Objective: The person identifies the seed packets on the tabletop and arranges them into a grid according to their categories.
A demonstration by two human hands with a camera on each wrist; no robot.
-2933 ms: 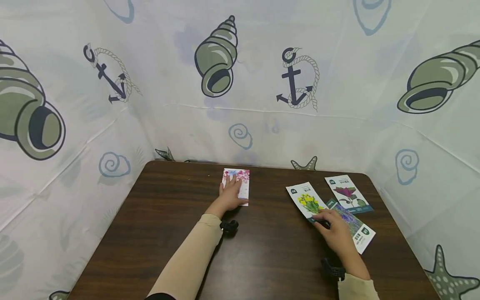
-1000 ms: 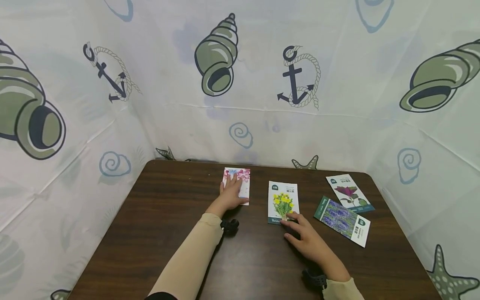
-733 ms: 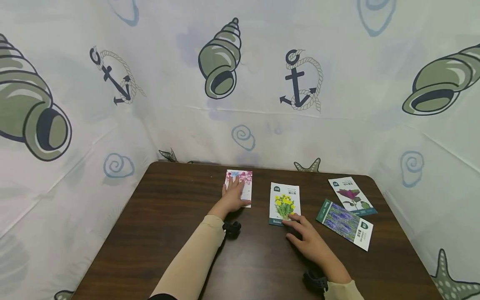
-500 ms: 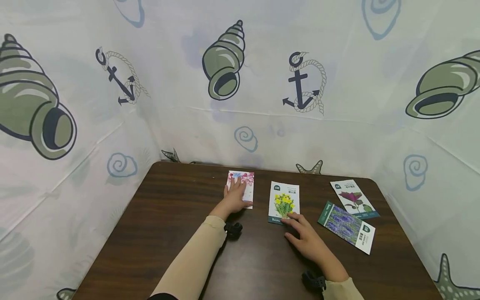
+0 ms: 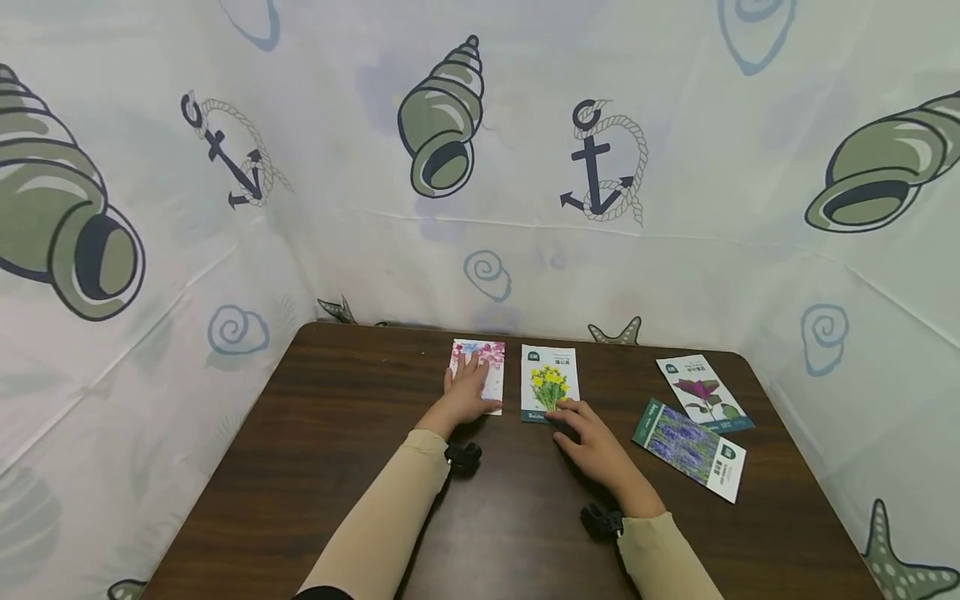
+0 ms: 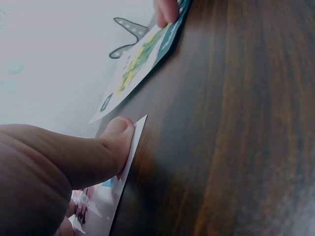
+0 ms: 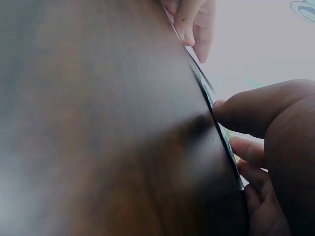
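Note:
My left hand lies with spread fingers over a pink-blossom seed packet near the table's far edge. In the left wrist view its thumb rests on the packet's near edge. Just to the right lies a white seed packet with yellow flowers, upright to me. Fingertips of my right hand touch that packet's lower green edge, fingers loosely extended. The right wrist view shows the right thumb right at the packet's edge and the other fingers beyond it.
At the right, a lavender seed packet lies slanted, overlapping the lower edge of a purple-flower packet. The dark wooden table is backed by a shell-and-anchor printed cloth.
My right hand has brought the yellow-flower packet leftward off the lavender one, straightened it, then slid it farther back and left, beside the pink packet. The left hand has stayed in place.

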